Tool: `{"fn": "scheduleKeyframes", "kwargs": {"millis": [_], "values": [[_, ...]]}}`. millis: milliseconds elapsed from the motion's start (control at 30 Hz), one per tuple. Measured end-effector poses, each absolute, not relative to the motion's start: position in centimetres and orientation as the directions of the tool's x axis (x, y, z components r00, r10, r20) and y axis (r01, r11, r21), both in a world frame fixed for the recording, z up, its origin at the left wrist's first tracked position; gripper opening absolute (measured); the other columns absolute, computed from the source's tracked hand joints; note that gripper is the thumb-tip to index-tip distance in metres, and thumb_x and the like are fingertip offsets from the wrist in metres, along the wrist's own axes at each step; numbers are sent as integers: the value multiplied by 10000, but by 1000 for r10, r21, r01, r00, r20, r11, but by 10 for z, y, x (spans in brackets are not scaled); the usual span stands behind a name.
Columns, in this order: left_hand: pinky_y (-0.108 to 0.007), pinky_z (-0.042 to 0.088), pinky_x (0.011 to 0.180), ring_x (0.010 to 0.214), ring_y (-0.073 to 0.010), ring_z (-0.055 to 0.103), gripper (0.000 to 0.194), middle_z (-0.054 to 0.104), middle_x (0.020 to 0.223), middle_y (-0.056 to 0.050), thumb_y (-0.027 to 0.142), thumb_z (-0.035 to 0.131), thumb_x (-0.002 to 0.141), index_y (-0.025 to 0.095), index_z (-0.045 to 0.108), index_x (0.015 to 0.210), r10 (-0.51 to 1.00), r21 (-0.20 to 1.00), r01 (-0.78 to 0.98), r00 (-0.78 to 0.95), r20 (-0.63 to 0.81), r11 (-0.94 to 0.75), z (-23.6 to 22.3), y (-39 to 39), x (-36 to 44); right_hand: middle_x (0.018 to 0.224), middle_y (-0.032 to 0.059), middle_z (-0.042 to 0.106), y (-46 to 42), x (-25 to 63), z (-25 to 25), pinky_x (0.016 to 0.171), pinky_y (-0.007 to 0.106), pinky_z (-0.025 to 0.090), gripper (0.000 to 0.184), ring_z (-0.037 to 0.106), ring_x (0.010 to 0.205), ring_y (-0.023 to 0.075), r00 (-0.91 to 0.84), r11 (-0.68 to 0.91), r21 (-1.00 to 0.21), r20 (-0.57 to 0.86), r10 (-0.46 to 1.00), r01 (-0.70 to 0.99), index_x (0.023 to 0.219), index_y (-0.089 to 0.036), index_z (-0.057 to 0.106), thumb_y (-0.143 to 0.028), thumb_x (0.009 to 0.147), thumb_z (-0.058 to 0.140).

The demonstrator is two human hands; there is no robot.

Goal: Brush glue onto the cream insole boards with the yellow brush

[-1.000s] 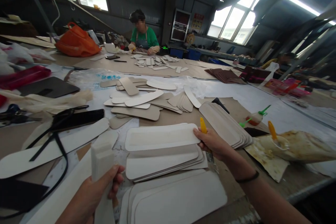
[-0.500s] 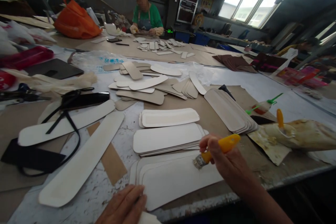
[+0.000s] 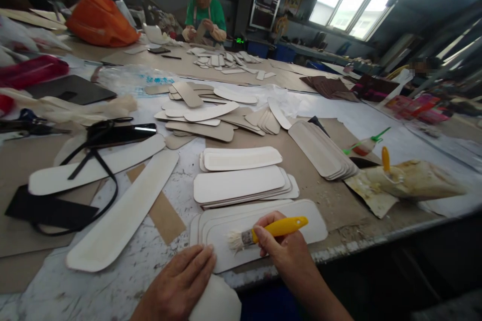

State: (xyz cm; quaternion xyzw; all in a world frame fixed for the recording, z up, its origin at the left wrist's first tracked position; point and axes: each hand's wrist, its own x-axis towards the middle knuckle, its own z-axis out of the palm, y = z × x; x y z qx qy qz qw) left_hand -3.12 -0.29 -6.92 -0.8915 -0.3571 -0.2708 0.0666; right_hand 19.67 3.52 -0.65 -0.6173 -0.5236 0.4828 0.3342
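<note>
My right hand point(image 3: 280, 248) is closed round a yellow-handled brush point(image 3: 269, 230). Its bristles rest on the top piece of a stack of large white rounded panels point(image 3: 301, 218) at the table's near edge. My left hand point(image 3: 178, 286) lies flat with fingers stretched out, pressing on a white piece point(image 3: 216, 303) that hangs over the edge, its fingertips touching the left end of the panel stack. Behind that stack sit two smaller stacks of white panels point(image 3: 241, 183) point(image 3: 241, 158).
A long white strip point(image 3: 124, 215) and black straps point(image 3: 94, 160) lie at left. A fanned stack of beige pieces point(image 3: 320, 148), glue bottles point(image 3: 363, 146) and a glue-soaked bag with a second brush point(image 3: 408, 178) sit at right. A person in green point(image 3: 203, 7) works at the table's far side.
My right hand has drawn the brush left and nearer, onto the near panel stack. My left hand set down the white piece it held upright and now lies flat at the table's edge.
</note>
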Motion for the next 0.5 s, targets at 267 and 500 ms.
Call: {"fn": "scheduleKeyframes", "kwargs": {"millis": [267, 500], "values": [[-257, 262, 1078, 1141, -155, 495, 351, 632, 1146, -42, 139, 292, 938, 134, 597, 1112, 557, 23, 648, 636, 533, -761, -76, -1, -34, 682, 40, 570, 30, 247, 5, 608, 318, 435, 247, 570, 629, 206, 132, -72, -719, 28, 991, 692, 741, -198, 537, -431, 819, 508], [-284, 205, 1095, 1095, -168, 526, 346, 637, 1133, -55, 108, 297, 914, 134, 577, 1117, 462, -81, 598, 691, 556, -797, -85, 4, -37, 720, 45, 579, 31, 277, 10, 674, 323, 434, 213, 576, 675, 205, 142, 17, -552, 244, 959, 834, 735, -199, 525, -372, 848, 471]]}}
